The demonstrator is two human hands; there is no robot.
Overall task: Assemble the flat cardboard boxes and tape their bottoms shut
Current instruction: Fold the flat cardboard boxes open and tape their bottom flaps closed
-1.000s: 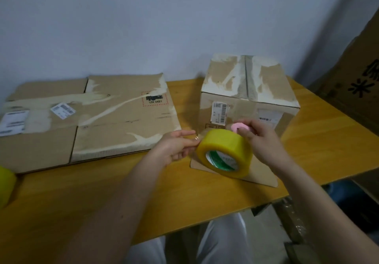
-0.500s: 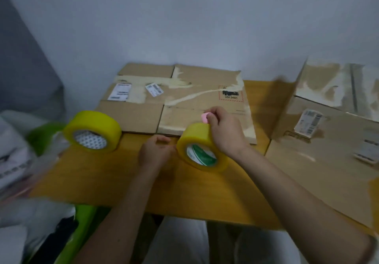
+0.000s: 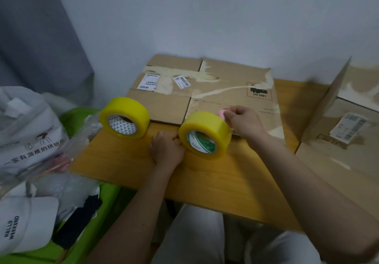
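- Far left of the frame: a white printed bag [image 3: 30, 136] and a white cap [image 3: 26, 222] lie on something green, beside the wooden table [image 3: 205, 181]; neither seems part of the job.
- Left of centre: one yellow tape roll [image 3: 124, 118] with a patterned white core stands on edge at the table's left end, untouched.
- Centre: the left hand [image 3: 167, 150] sits curled against the lower left edge of a second yellow tape roll [image 3: 205, 134], with a green-printed core; whether it pinches a tape end I cannot tell.
- Just right of that, the right hand [image 3: 244, 123] grips the roll's upper right side and pinches a small pink object [image 3: 222, 113].
- Behind the hands, upper centre: one flat cardboard box [image 3: 205, 91] lies against the wall, still unfolded.
- Right edge: one assembled box [image 3: 338, 136], only partly in frame; whether its bottom is taped cannot be seen.
- Count: two tape rolls, one flat box, one standing box.
- Judgement: roughly midway, with one box raised, one left to fold and tape, and the hands seemingly readying the tape.
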